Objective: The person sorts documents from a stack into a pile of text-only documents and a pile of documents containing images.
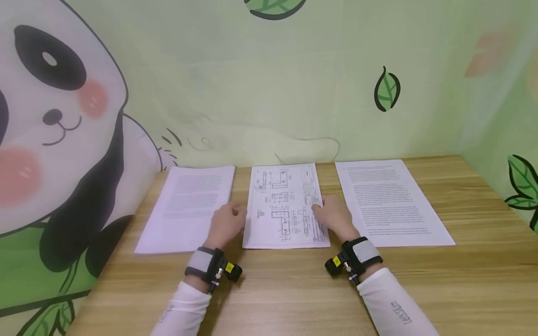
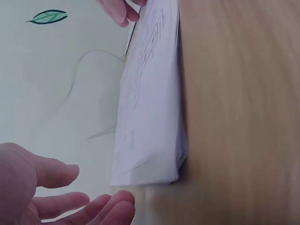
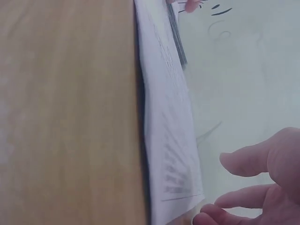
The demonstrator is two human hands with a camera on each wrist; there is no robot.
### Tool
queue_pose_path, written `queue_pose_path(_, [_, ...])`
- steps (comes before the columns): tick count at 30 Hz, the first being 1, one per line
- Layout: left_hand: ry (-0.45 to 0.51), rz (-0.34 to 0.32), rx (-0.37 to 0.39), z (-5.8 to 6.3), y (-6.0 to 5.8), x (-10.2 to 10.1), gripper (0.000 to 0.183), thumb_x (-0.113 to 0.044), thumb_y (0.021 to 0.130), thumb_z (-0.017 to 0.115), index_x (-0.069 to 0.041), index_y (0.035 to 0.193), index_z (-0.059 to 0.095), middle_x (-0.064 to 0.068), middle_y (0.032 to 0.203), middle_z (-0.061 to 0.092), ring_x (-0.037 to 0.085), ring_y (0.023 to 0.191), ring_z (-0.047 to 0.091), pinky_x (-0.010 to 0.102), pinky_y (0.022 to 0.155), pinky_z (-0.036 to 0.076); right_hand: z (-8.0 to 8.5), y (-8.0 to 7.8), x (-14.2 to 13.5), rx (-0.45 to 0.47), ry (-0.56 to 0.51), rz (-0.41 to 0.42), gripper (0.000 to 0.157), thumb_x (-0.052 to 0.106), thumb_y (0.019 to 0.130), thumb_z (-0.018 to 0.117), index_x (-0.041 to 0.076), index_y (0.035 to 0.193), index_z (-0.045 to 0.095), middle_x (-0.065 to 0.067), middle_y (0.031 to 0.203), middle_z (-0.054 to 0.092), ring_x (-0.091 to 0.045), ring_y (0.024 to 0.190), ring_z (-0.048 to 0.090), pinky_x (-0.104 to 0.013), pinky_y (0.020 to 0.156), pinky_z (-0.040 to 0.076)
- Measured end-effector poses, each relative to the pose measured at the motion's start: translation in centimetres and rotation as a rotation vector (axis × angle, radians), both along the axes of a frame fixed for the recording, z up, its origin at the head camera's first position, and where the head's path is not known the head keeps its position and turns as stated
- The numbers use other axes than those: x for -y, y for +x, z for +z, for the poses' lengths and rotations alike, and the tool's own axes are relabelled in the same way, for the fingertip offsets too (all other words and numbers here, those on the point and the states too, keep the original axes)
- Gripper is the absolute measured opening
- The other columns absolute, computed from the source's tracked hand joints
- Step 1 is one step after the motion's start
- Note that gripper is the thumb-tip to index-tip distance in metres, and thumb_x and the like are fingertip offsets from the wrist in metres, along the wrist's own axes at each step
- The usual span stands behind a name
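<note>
A stack of sheets with technical drawings (image 1: 287,205) lies flat on the wooden table between my two hands. My left hand (image 1: 227,225) is beside its left edge; the left wrist view shows thumb and fingers (image 2: 117,206) apart, with no paper between them. On the other side is my right hand (image 1: 335,218), its thumb overlapping the right edge in the head view. From the right wrist, thumb (image 3: 246,161) and fingers stand apart near the paper's corner, gripping nothing. Whether the right fingertips touch the edge, I cannot tell.
Left of the drawings lies a thick stack of printed text pages (image 1: 185,228). Another text page or stack (image 1: 386,205) lies to the right. Behind the wooden table (image 1: 286,294) rises a green wall covering (image 1: 210,84) with a panda and leaves.
</note>
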State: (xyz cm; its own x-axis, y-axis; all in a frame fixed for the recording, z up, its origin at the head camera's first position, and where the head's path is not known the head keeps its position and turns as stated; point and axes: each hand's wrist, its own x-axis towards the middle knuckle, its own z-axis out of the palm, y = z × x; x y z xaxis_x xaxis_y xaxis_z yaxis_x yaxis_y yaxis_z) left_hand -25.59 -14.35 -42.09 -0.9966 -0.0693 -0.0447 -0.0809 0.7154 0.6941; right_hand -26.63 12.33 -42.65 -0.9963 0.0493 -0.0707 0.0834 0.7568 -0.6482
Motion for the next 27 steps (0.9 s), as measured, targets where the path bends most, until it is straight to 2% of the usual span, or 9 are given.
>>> queue_pose_path(3, [-0.033, 0.007, -0.065, 0.8, 0.3, 0.9, 0.040, -0.022, 0.091, 0.051, -0.004, 0.127, 0.056, 0.018, 0.103, 0.068, 0.021, 0.069, 0.065, 0.028, 0.054, 0.051, 0.4, 0.2, 0.1, -0.018, 0.038, 0.013, 0.039, 0.026, 0.092, 0.049, 0.003, 0.120, 0.060, -0.018, 0.106, 0.067, -0.024, 0.076, 0.059, -0.027, 0.051, 0.039])
queue_pose_path(4, [-0.047, 0.003, -0.084, 1.0, 0.4, 1.3, 0.039, -0.022, 0.091, 0.050, -0.004, 0.126, 0.056, 0.018, 0.101, 0.068, 0.021, 0.067, 0.065, 0.027, 0.052, 0.050, 0.5, 0.2, 0.2, -0.022, 0.035, 0.019, 0.043, 0.027, 0.092, 0.049, 0.002, 0.126, 0.057, -0.020, 0.117, 0.064, -0.026, 0.083, 0.059, -0.031, 0.054, 0.041])
queue_pose_path(6, [-0.083, -0.006, -0.111, 1.4, 0.7, 2.0, 0.039, -0.023, 0.092, 0.050, -0.005, 0.126, 0.056, 0.018, 0.101, 0.068, 0.022, 0.069, 0.064, 0.029, 0.054, 0.050, 1.0, 0.3, 0.4, -0.038, 0.017, 0.031, 0.049, 0.027, 0.093, 0.049, 0.001, 0.134, 0.049, -0.022, 0.135, 0.052, -0.031, 0.101, 0.056, -0.039, 0.071, 0.049])
queue_pose_path(9, [-0.126, -0.018, -0.142, 2.1, 1.1, 3.1, 0.039, -0.025, 0.093, 0.049, -0.005, 0.125, 0.057, 0.019, 0.102, 0.068, 0.027, 0.079, 0.065, 0.035, 0.063, 0.053, 1.5, 0.3, 0.7, -0.065, -0.031, 0.037, 0.049, 0.029, 0.093, 0.050, 0.004, 0.135, 0.048, -0.021, 0.140, 0.048, -0.034, 0.114, 0.052, -0.051, 0.092, 0.047])
queue_pose_path(11, [-0.156, -0.019, -0.149, 2.5, 1.4, 4.0, 0.039, -0.027, 0.094, 0.048, -0.005, 0.125, 0.057, 0.020, 0.105, 0.067, 0.030, 0.086, 0.064, 0.039, 0.069, 0.053, 1.8, 0.4, 1.0, -0.084, -0.056, 0.046, 0.048, 0.029, 0.093, 0.050, 0.006, 0.135, 0.049, -0.021, 0.140, 0.048, -0.035, 0.120, 0.050, -0.054, 0.101, 0.042])
queue_pose_path(15, [-0.232, -0.020, -0.171, 3.3, 1.9, 6.2, 0.039, -0.026, 0.093, 0.049, -0.004, 0.125, 0.056, 0.023, 0.109, 0.066, 0.036, 0.093, 0.063, 0.044, 0.073, 0.052, 2.1, 0.6, 1.8, -0.106, -0.122, 0.058, 0.047, 0.028, 0.093, 0.051, 0.009, 0.135, 0.049, -0.019, 0.140, 0.048, -0.037, 0.125, 0.047, -0.054, 0.101, 0.042])
queue_pose_path(17, [-0.275, -0.018, -0.170, 3.6, 2.0, 7.3, 0.041, -0.026, 0.093, 0.049, -0.003, 0.127, 0.054, 0.024, 0.113, 0.065, 0.039, 0.096, 0.062, 0.047, 0.076, 0.051, 2.2, 0.6, 2.4, -0.127, -0.175, 0.039, 0.044, 0.027, 0.093, 0.051, 0.010, 0.134, 0.051, -0.017, 0.138, 0.050, -0.035, 0.120, 0.051, -0.051, 0.098, 0.045])
queue_pose_path(22, [-0.343, -0.010, -0.099, 3.9, 2.1, 10.3, 0.049, -0.028, 0.094, 0.046, 0.001, 0.133, 0.047, 0.030, 0.130, 0.053, 0.047, 0.114, 0.051, 0.058, 0.090, 0.044, 2.5, 0.7, 4.5, -0.221, -0.286, -0.002, 0.038, 0.024, 0.092, 0.051, 0.010, 0.127, 0.057, -0.013, 0.127, 0.059, -0.029, 0.107, 0.056, -0.043, 0.089, 0.048])
queue_pose_path(27, [-0.346, -0.022, 0.000, 3.2, 2.0, 13.1, 0.055, -0.027, 0.094, 0.046, 0.009, 0.135, 0.040, 0.036, 0.137, 0.041, 0.051, 0.125, 0.037, 0.064, 0.101, 0.034, 2.4, 1.0, 7.3, -0.242, -0.385, 0.072, 0.036, 0.018, 0.092, 0.053, 0.008, 0.126, 0.058, -0.015, 0.122, 0.061, -0.028, 0.106, 0.057, -0.042, 0.088, 0.049])
